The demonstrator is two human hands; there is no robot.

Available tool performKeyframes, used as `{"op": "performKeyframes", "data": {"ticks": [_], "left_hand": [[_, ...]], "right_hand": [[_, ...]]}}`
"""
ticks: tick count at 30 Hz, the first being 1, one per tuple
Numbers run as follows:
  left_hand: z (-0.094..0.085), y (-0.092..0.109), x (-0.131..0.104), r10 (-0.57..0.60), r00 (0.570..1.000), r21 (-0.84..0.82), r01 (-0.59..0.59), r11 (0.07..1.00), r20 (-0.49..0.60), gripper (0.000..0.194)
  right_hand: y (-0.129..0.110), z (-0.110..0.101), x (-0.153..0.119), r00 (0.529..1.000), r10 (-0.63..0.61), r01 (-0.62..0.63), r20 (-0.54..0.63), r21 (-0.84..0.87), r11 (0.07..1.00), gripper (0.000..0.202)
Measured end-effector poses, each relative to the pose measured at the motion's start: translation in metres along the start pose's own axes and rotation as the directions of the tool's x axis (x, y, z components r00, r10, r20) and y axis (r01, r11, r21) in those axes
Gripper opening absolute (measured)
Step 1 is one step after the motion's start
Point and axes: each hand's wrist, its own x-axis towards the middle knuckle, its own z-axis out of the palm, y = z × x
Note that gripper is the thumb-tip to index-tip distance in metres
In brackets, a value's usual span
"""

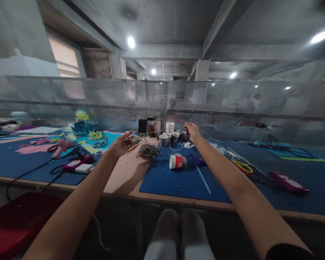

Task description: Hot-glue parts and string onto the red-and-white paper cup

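A thin grey cord [157, 132] runs stretched above the table between my two hands. My left hand [121, 145] pinches one end of the span, palm partly turned up. At the other end, my right hand [192, 130] is closed on the cord with its fingertips together. Below the span lies a loose tangle of the same grey cord [148, 151]. A paper cup [178, 161] with a red band rests on its side, its mouth facing left. Beside it sits a blue glue gun [197, 160], and a clear glue stick [203, 180] lies in front.
Several grey-wrapped cups [164, 140] stand at the back around a white cup [169, 127], near a dark-lidded jar [151, 126]. To the left are a pink glue gun [61, 148], scissors [100, 142] and a purple device [77, 164]. Another purple device [288, 182] lies right. A perforated screen [151, 95] stands behind.
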Motion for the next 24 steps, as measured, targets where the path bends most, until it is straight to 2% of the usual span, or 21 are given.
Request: {"op": "performKeyframes", "data": {"ticks": [4, 9, 12, 15, 17, 19, 21, 23, 24], "left_hand": [[-0.007, 0.003, 0.001, -0.015, 0.999, 0.04, 0.017, 0.999, -0.038, 0.01], [-0.014, 0.014, -0.002, 0.045, 0.995, 0.066, -0.04, 0.997, -0.088, 0.013], [-0.012, 0.019, -0.005, 0.037, 0.997, 0.106, -0.029, 0.994, -0.072, 0.012], [-0.002, 0.02, -0.008, 0.0, 1.0, 0.147, 0.004, 0.989, -0.03, 0.011], [0.008, 0.018, -0.011, -0.016, 1.0, 0.164, 0.014, 0.986, 0.006, 0.011], [0.019, 0.015, -0.015, -0.04, 0.998, 0.182, 0.029, 0.983, 0.058, 0.007], [0.03, 0.012, -0.019, -0.067, 0.992, 0.202, 0.044, 0.978, 0.107, 0.008], [0.04, 0.009, -0.023, -0.101, 0.982, 0.221, 0.064, 0.973, 0.162, 0.011], [0.044, 0.007, -0.025, -0.121, 0.975, 0.229, 0.076, 0.97, 0.187, 0.011]], "right_hand": [[-0.001, -0.005, 0.01, 0.995, -0.063, 0.061, -0.075, -0.027, 0.998, 0.008], [-0.005, -0.018, 0.021, 0.987, -0.105, 0.094, -0.122, -0.096, 0.991, 0.007], [-0.005, -0.019, 0.021, 0.996, -0.086, 0.082, -0.023, -0.156, 0.984, 0.006], [-0.002, 0.0, 0.011, 0.986, -0.077, 0.109, 0.151, -0.22, 0.969, 0.005], [-0.001, 0.021, -0.001, 0.953, -0.082, 0.159, 0.29, -0.253, 0.954, 0.008], [-0.003, 0.043, -0.017, 0.895, -0.096, 0.233, 0.435, -0.272, 0.934, 0.018], [-0.005, 0.061, -0.036, 0.825, -0.115, 0.306, 0.553, -0.267, 0.914, 0.027], [-0.008, 0.073, -0.057, 0.752, -0.098, 0.336, 0.652, -0.251, 0.908, 0.027], [-0.009, 0.077, -0.066, 0.701, -0.073, 0.334, 0.71, -0.235, 0.913, 0.026]]}}
